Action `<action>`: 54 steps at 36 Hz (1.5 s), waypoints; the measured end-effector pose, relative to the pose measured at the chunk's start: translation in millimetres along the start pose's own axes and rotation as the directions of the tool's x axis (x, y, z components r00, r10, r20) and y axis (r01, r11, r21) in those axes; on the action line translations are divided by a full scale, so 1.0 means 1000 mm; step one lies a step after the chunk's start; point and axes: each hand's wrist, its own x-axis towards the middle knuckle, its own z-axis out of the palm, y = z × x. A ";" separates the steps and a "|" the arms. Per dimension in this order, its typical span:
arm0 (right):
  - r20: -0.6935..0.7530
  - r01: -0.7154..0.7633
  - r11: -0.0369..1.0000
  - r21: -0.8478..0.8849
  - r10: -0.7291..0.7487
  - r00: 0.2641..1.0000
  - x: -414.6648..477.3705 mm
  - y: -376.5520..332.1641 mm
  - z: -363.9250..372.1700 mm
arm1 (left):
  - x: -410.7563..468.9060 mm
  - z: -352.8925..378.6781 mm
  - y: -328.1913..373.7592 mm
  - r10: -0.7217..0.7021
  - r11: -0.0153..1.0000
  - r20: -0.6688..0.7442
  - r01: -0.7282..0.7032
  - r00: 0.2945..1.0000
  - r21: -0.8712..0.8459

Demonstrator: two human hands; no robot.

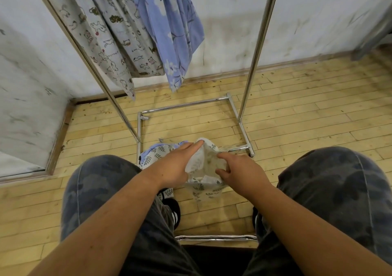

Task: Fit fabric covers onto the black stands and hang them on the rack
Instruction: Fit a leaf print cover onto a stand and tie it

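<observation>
A white fabric cover with a green leaf print (202, 169) hangs between my knees, held up over the floor. My left hand (176, 165) holds its left edge, with the fingers stretched along the cloth to its top corner. My right hand (239, 172) pinches the right edge, so the cover's mouth gapes between the hands. More leaf-print and blue cloth (157, 151) is bunched on the floor by the rack's foot. Two covers hang on the metal rack (257, 48): a cat-print one (112, 40) and a blue flowered one (171, 27). No black stand is visible.
The rack's chrome base frame (186, 106) lies on the wooden floor ahead, with white walls behind and a corner at the left. I sit with both knees spread; a chrome bar (216, 237) of my seat crosses below. A black shoe (172, 210) is beside the cloth.
</observation>
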 end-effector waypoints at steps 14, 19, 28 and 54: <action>0.108 -0.111 0.994 -0.017 0.112 0.988 0.000 0.004 0.001 | -0.002 -0.002 0.005 0.022 0.999 0.002 -0.022 1.000 -0.047; 0.145 -0.144 0.970 0.197 0.117 0.982 0.009 0.004 0.005 | 0.001 -0.001 0.000 -0.007 0.999 0.025 0.008 1.000 -0.052; 0.258 -0.219 0.948 0.232 0.157 0.953 0.021 0.004 0.013 | 0.024 0.009 -0.019 -0.170 0.947 -0.012 0.160 0.985 -0.279; 0.428 -0.266 0.960 0.080 0.208 0.879 0.069 -0.016 0.079 | 0.104 0.117 -0.197 -0.672 0.574 0.261 0.710 0.693 -0.408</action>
